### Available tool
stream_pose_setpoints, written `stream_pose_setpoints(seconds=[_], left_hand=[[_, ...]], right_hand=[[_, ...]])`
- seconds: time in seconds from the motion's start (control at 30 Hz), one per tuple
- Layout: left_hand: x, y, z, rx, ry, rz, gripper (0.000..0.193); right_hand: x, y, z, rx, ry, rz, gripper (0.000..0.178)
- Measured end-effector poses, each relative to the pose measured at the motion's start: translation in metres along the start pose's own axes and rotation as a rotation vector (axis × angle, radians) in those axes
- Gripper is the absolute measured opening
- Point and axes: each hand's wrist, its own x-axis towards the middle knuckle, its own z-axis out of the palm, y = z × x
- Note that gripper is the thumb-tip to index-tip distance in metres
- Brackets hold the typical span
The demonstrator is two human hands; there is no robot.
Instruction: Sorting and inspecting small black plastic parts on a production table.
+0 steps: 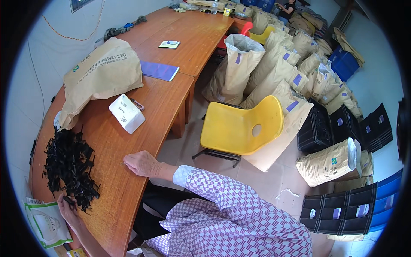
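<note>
A heap of small black plastic parts (68,160) with thin prongs lies on the left of the wooden table (124,147). At the heap's near edge, my left hand (70,212) has its thumb and fingers closed on a black plastic part (68,200). My right hand (143,164) rests by the table's right edge, its fingers curled together. Something tiny may be at its fingertips, too small to make out. Beyond the heap a large brown paper sack (105,70) slumps on the table, its narrow end reaching the parts.
A white paper pack (127,115), a purple sheet (159,71) and a green-white bag (48,225) lie on the table. To the right stand a yellow chair (242,126), several upright paper sacks (233,64) and black crates (338,210). Another person (287,10) is far back.
</note>
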Motion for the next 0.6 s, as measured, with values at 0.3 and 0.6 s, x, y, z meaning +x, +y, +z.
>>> stream_pose_setpoints(seconds=[0.3, 0.6], left_hand=[[-0.102, 0.012, 0.052, -0.112, -0.149, -0.139, 0.020], [-0.184, 0.004, 0.065, -0.031, -0.076, -0.186, 0.019]], right_hand=[[-0.003, -0.012, -0.002, 0.330, 0.029, -0.082, 0.011], [-0.049, -0.164, 0.002, 0.929, -0.212, -0.026, 0.026]])
